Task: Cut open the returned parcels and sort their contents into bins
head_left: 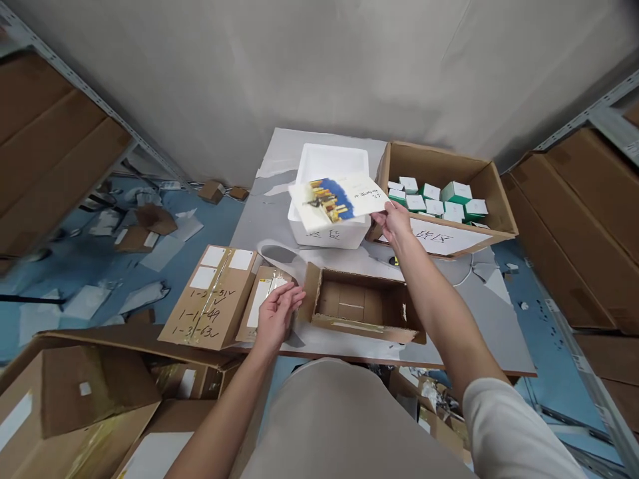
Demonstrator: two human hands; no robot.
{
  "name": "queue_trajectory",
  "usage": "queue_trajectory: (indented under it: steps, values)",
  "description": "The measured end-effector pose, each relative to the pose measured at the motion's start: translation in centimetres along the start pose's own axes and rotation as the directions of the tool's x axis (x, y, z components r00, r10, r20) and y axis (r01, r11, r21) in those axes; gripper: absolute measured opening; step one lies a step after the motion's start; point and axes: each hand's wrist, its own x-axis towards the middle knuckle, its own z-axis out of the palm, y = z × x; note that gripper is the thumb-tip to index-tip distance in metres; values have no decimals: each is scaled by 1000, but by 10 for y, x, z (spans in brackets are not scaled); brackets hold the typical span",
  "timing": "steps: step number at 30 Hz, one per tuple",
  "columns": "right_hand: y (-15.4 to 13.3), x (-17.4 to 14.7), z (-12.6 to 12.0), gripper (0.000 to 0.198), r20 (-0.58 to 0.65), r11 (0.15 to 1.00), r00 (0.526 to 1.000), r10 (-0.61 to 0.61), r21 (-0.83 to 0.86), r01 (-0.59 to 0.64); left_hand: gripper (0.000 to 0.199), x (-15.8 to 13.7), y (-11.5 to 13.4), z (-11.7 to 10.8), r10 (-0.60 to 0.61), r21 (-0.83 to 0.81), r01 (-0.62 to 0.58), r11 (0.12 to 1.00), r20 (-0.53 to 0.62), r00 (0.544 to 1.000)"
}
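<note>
My right hand [394, 223] is closed on the right edge of a thin white book [344, 199], its cover printed with a blue and yellow picture and handwriting-style characters. The book is tilted above a white foam box [327, 236] with black characters on its front. My left hand [279, 309] has loosely bent fingers, holding nothing that I can see. It is nearest the left flap of an open, bare-bottomed cardboard box [354, 303] and partly covers a smaller taped box [257, 309] with a white label.
A large carton [444, 163] at the right holds several white-and-green small boxes [456, 193]. A taped carton [210, 293] with handwritten numbers stands at the left on the grey table [264, 206]. Shelves with cartons flank both sides; paper scraps [174, 243] litter the blue floor.
</note>
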Motion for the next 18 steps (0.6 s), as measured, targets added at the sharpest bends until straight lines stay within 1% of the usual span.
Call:
queue_trajectory:
  steps: [2,4,5,7,10,12,14,16,18]
  values:
    - [13,13,20,32,-106,998,994,37,54,-31,49,-7,-7,-9,-16,36,19,999,-65,998]
    - [28,17,36,37,-169,994,982,88,71,-77,49,-14,-12,-17,-29,68,38,997,-129,991]
    - [35,17,42,39,-167,993,979,116,52,-109,49,-17,-14,-21,-31,83,45,996,-161,986]
    - [47,13,50,41,-109,984,978,177,-19,-180,49,-21,-17,-28,-27,115,52,992,-208,978]
    - [54,7,49,45,3,960,965,261,-111,-259,51,-21,-22,-33,-15,164,50,985,-209,978]
    - [48,5,38,46,24,951,959,281,-140,-275,52,-18,-27,-33,-16,191,51,980,-179,984]
    - [32,0,16,44,36,951,966,256,-189,-245,53,-14,-33,-30,-28,213,60,975,-151,988]
    - [10,-12,-19,39,118,945,976,185,-294,-144,53,-10,-38,-27,-44,242,73,968,-122,992]
    - [-9,-34,-68,38,285,910,952,111,-414,18,51,-5,-42,-25,-58,269,81,960,-92,994]
